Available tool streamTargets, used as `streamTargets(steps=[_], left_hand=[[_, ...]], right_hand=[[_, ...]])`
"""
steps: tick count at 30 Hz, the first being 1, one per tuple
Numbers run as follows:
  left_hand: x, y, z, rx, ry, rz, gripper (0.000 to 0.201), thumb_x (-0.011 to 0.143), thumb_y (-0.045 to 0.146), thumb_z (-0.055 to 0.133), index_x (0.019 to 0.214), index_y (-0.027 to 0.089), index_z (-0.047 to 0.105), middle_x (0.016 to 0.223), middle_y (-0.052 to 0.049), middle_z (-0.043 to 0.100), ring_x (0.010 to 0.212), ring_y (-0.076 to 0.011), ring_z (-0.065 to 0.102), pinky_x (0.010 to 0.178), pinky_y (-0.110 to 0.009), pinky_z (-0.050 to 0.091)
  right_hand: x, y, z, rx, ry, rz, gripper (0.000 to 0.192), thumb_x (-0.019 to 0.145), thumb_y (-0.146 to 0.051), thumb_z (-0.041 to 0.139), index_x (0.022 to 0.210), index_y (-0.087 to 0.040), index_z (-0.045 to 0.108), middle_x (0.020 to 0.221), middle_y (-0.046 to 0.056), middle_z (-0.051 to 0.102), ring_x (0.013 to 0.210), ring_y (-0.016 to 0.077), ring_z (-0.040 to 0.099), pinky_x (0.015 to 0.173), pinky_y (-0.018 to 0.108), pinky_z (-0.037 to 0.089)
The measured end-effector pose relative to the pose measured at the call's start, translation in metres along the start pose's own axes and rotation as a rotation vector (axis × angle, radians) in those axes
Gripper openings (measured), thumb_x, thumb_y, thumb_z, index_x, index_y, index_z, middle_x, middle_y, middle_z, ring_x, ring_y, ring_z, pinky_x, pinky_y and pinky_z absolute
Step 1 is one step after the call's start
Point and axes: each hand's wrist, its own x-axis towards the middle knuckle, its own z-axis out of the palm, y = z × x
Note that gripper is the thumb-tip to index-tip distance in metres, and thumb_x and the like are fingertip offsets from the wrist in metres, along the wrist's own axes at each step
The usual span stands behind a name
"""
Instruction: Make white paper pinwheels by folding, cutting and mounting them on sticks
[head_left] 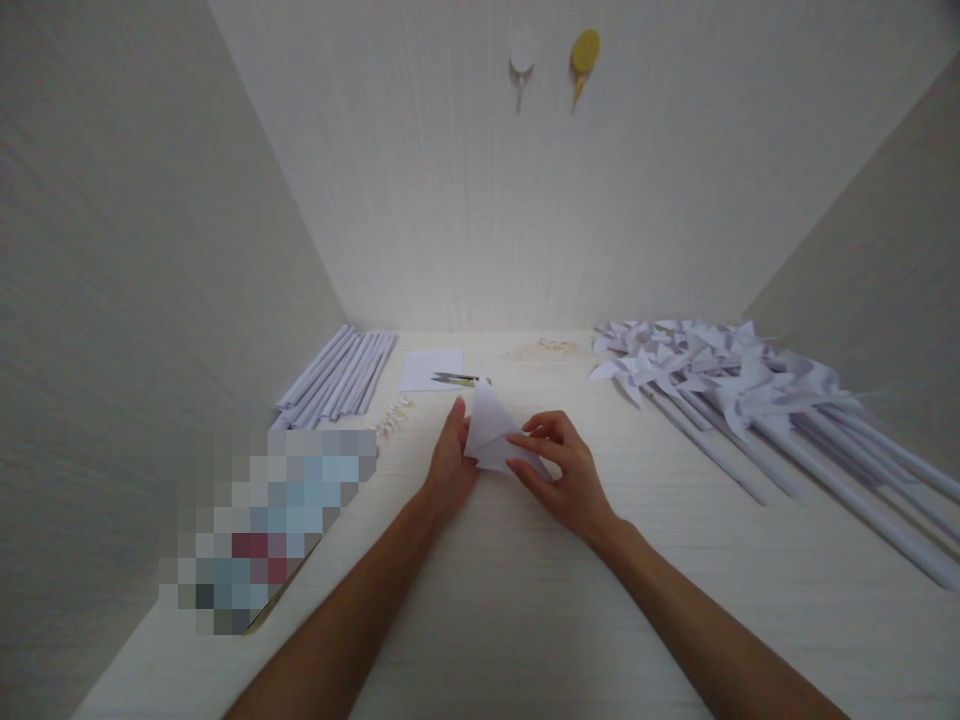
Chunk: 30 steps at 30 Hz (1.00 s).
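A folded piece of white paper (491, 425), roughly triangular, is held between my two hands above the middle of the table. My left hand (452, 455) grips its left edge, thumb pointing up and the other fingers partly hidden behind the sheet. My right hand (559, 465) pinches the right corner, with fingertips on the front of the paper. Just beyond the paper's top lies a pair of scissors (450, 379), its blades over a flat white sheet (420, 368) and its handles partly hidden by the folded paper.
Rolled white paper sticks (337, 375) lie at the back left, near small pale pieces (394, 415). A blurred-out item (292, 520) lies at the left. Paper pinwheels (720, 380) on sticks are heaped at the right. White (523, 52) and yellow (585, 50) hooks hang on the back wall.
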Motion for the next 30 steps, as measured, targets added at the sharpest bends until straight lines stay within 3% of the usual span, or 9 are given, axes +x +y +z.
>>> streamTargets(steps=[6, 12, 14, 21, 25, 30], left_hand=[[0.0, -0.008, -0.003, 0.199, -0.006, 0.125, 0.028, 0.045, 0.027, 0.075, 0.062, 0.012, 0.059, 0.054, 0.002, 0.058, 0.048, -0.0092, 0.049, 0.049, -0.022, 0.037], [0.001, 0.001, -0.006, 0.1, -0.014, 0.011, 0.028, 0.042, 0.022, 0.076, 0.064, 0.013, 0.06, 0.056, 0.0, 0.061, 0.051, -0.011, 0.053, 0.053, -0.024, 0.041], [0.001, 0.005, -0.008, 0.047, -0.059, -0.01, 0.029, 0.039, 0.021, 0.076, 0.062, 0.014, 0.061, 0.054, 0.001, 0.06, 0.05, -0.0103, 0.052, 0.053, -0.023, 0.041], [0.0, 0.012, -0.011, -0.016, -0.105, -0.024, 0.028, 0.038, 0.024, 0.076, 0.059, 0.015, 0.06, 0.048, 0.003, 0.054, 0.046, -0.0092, 0.05, 0.051, -0.023, 0.039], [0.002, 0.012, -0.014, -0.053, -0.097, -0.023, 0.031, 0.037, 0.024, 0.076, 0.062, 0.015, 0.06, 0.052, 0.002, 0.058, 0.049, -0.0103, 0.052, 0.053, -0.024, 0.041], [0.005, 0.012, -0.015, -0.084, -0.084, -0.041, 0.032, 0.038, 0.022, 0.077, 0.064, 0.014, 0.06, 0.057, 0.0, 0.061, 0.05, -0.0106, 0.053, 0.054, -0.024, 0.041]], right_hand=[[-0.002, -0.003, -0.001, 0.014, -0.005, 0.018, 0.016, 0.072, -0.024, 0.058, 0.086, -0.025, 0.066, 0.087, 0.005, 0.05, 0.078, 0.0167, 0.052, 0.066, 0.033, 0.046], [0.02, 0.0, -0.009, 0.111, 0.232, 0.221, 0.01, 0.071, -0.021, 0.057, 0.062, -0.021, 0.056, 0.074, 0.002, 0.049, 0.067, 0.0132, 0.049, 0.054, 0.026, 0.043], [0.039, 0.009, -0.006, 0.086, 0.235, 0.276, 0.012, 0.07, -0.02, 0.056, 0.059, -0.02, 0.054, 0.071, 0.001, 0.049, 0.064, 0.0125, 0.048, 0.051, 0.024, 0.041], [0.103, 0.043, 0.042, -0.171, -0.119, 0.212, 0.01, 0.064, -0.012, 0.054, 0.056, -0.016, 0.058, 0.073, 0.003, 0.053, 0.063, 0.0117, 0.05, 0.061, 0.026, 0.043], [0.119, 0.045, 0.063, -0.393, -0.237, 0.206, 0.009, 0.066, -0.016, 0.053, 0.059, -0.016, 0.058, 0.086, 0.006, 0.056, 0.066, 0.0134, 0.051, 0.061, 0.027, 0.041], [0.125, 0.043, 0.07, -0.498, -0.396, 0.173, 0.011, 0.073, -0.02, 0.05, 0.072, -0.016, 0.061, 0.093, 0.008, 0.057, 0.078, 0.0178, 0.054, 0.066, 0.029, 0.041]])
